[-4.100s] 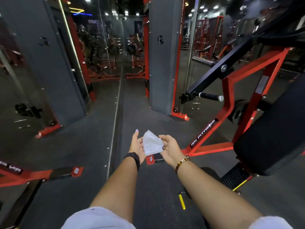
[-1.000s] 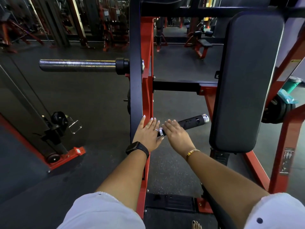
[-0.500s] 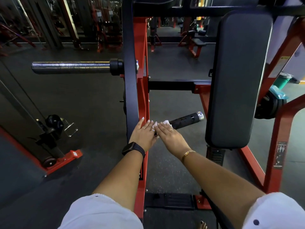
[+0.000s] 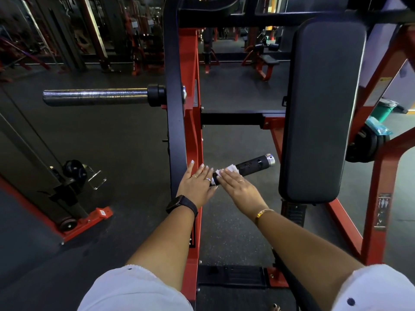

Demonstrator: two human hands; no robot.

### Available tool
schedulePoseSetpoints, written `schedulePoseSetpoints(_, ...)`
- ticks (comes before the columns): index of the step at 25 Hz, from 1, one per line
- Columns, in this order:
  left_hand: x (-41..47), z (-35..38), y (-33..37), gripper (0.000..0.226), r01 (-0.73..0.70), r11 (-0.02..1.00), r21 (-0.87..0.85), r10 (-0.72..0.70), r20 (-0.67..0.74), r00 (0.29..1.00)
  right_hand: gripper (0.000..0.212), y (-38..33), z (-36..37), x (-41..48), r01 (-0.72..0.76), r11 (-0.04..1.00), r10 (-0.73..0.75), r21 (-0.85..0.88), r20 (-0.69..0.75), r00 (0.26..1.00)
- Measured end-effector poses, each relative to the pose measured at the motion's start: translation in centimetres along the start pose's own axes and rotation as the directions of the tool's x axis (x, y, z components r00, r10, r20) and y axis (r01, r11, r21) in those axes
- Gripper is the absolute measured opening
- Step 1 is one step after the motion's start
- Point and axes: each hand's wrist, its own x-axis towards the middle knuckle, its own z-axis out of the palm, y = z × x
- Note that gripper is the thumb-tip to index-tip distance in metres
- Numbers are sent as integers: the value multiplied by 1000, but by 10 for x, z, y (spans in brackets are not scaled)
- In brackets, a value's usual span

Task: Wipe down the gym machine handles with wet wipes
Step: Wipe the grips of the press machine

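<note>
A black machine handle (image 4: 253,165) with a silver end cap sticks out to the right from the black upright of the red gym machine. A white wet wipe (image 4: 229,169) lies on the handle near its inner end. My right hand (image 4: 238,187) presses the wipe onto the handle with straight fingers. My left hand (image 4: 197,185) lies flat beside it, fingers straight, touching the black upright and the handle's inner end. Most of the wipe is hidden under my right fingers.
A tall black back pad (image 4: 321,108) stands just right of the handle. A chrome plate-loading bar (image 4: 94,96) juts left from the upright (image 4: 175,122). Red frame legs (image 4: 379,198) run at the right. A cable machine base (image 4: 74,198) sits at the left. Dark rubber floor lies between.
Four seconds ago both hands held the wipe in the air away from the machine. Over the last second my right hand slid slightly along the handle, uncovering more of the wipe.
</note>
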Motion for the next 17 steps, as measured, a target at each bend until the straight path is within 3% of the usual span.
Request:
schedulePoseSetpoints(2, 0, 1, 0, 61, 9, 1000, -20, -9, 3, 1000, 62, 27, -7, -18, -45, 998, 42, -46, -57, 997)
schedulePoseSetpoints(4, 4, 0, 2, 61, 6, 999, -43, -6, 7, 1000, 61, 42, -9, -13, -233, 971, 229, -60, -63, 971)
schedulePoseSetpoints(6, 11, -4, 8, 61, -7, 998, -60, 6, -12, 1000, 59, 31, -7, 15, -434, 901, 434, 9, -39, 900)
schedulePoseSetpoints(8, 18, -7, 15, 61, -15, 996, -85, 12, -31, 999, 55, 12, -1, 28, -383, 921, 383, 65, 15, 924)
schedulePoseSetpoints(10, 22, -4, 17, 61, -13, 993, -118, 9, -30, 1000, 52, 11, 6, 9, -176, 982, 177, 71, -11, 984)
schedulePoseSetpoints(12, 21, 4, 17, 61, -4, 987, -162, -1, -33, 999, 60, 29, -1, -21, -129, 991, 132, 41, -71, 989)
schedulePoseSetpoints(14, 20, 11, 16, 63, -15, 982, -188, 11, -22, 1000, 70, 47, -8, -29, -302, 953, 303, 25, -94, 948)
schedulePoseSetpoints(16, 21, 15, 15, 64, -31, 980, -196, 28, -16, 999, 67, 52, -8, -7, -523, 850, 527, 64, -100, 844)
schedulePoseSetpoints(17, 21, 16, 15, 63, -34, 980, -198, 31, -19, 999, 64, 47, -8, 7, -562, 820, 572, 109, -103, 814)
